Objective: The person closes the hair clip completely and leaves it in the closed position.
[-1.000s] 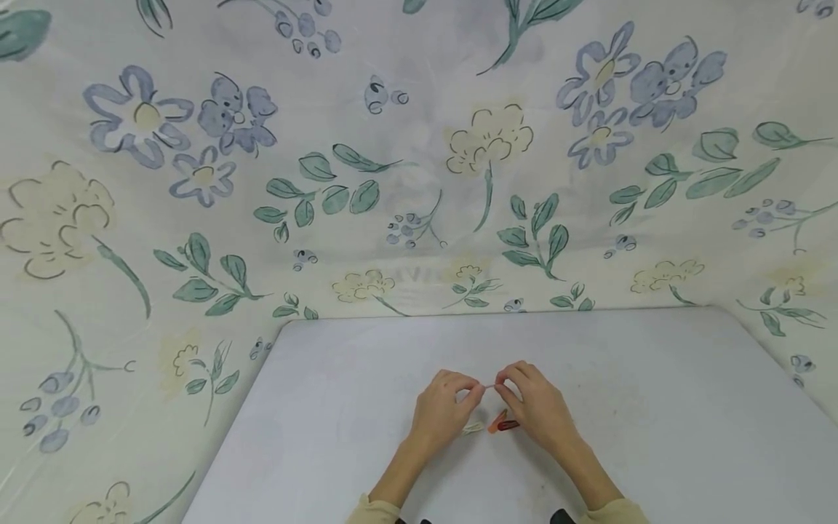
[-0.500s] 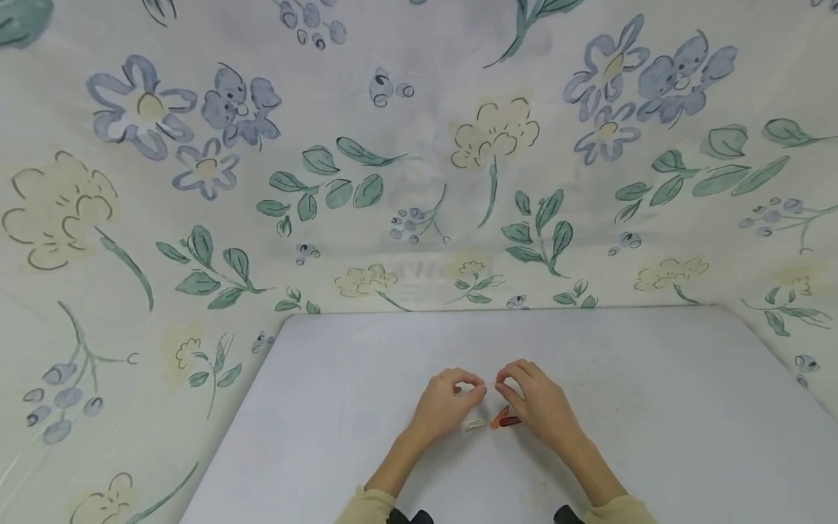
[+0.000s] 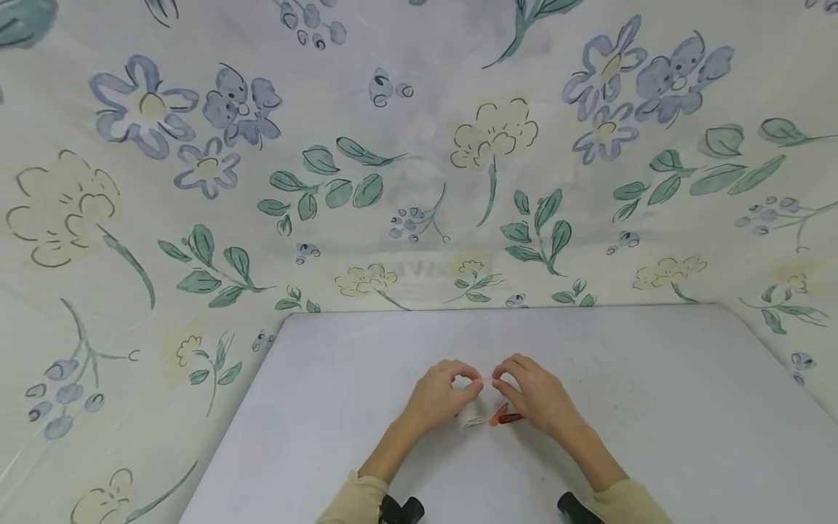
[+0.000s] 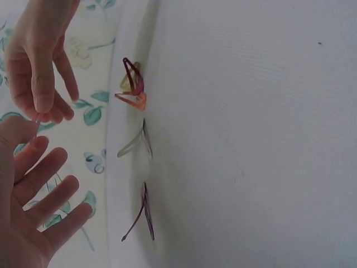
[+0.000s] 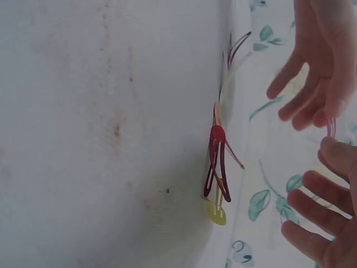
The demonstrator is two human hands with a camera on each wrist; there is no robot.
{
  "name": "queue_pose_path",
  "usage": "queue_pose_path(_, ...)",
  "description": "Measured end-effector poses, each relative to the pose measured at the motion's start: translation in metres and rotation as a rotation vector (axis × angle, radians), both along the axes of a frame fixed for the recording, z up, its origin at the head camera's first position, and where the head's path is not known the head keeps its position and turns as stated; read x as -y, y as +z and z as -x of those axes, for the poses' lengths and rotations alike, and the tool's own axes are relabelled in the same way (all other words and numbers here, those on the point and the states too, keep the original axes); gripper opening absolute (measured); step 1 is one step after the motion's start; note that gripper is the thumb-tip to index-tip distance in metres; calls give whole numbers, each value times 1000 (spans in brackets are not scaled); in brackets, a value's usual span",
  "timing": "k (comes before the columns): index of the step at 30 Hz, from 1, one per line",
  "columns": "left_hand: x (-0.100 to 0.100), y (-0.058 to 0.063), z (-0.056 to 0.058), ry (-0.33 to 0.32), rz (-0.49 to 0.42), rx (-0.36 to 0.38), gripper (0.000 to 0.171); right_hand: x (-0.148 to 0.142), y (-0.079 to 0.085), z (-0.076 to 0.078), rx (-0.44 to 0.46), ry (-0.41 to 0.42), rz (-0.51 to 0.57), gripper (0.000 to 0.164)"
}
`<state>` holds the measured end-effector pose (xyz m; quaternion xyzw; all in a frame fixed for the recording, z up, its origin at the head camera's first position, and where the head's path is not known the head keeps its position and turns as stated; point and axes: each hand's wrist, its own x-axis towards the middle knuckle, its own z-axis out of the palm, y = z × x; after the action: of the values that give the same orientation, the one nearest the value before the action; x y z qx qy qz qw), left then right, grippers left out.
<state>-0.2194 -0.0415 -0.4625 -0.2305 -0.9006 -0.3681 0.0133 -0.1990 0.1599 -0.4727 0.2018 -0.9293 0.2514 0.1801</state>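
A pink hair clip (image 5: 331, 126) is pinched at one end by my left hand (image 3: 437, 393) and at the other by my right hand (image 3: 538, 393), thumb against index finger on both. The left hand's other fingers (image 4: 53, 195) are spread. Below the hands, on the white table, lie a dark red snap clip (image 5: 218, 159), an orange one (image 4: 136, 101) and a yellow one (image 5: 215, 212), overlapping. A pale clip (image 4: 139, 139) and a purple clip (image 4: 145, 209) lie to the left of them, both bent open.
The white table (image 3: 327, 407) has rounded back corners and meets a floral-patterned cloth (image 3: 419, 182) that rises behind it and runs along its sides. Black wrist straps (image 3: 401, 509) show at the bottom of the head view.
Both hands keep their pinch on the pink hair clip and have shifted slightly upward in the head view. The clip turns and shows pinker. Those on the table stay put.
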Motion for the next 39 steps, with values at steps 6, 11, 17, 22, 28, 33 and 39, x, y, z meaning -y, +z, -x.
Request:
queue_pose_path(6, 2, 6, 5, -26, 71, -55, 23, 1, 5, 6, 64, -6, -22, 15)
queue_pose_path(11, 3, 10, 11, -50, 150, -143, 21, 3, 6, 14, 91, 0, -38, 15)
queue_pose_path(17, 3, 13, 20, -58, 281, -277, 18, 5, 7, 25, 119, 18, -51, 15)
queue_pose_path(22, 3, 14, 29, -63, 358, -350, 17, 8, 7, 35, 167, 10, -68, 15)
queue_pose_path(28, 3, 11, 42, -51, 434, -388, 16, 15, 7, 51, 252, -9, -103, 15)
queue_pose_path(33, 2, 7, 55, -40, 480, -399, 14, 21, 6, 66, 281, -34, -147, 14)
queue_pose_path(39, 2, 4, 66, -20, 560, -382, 15, 26, 6, 79, 238, -33, -245, 13)
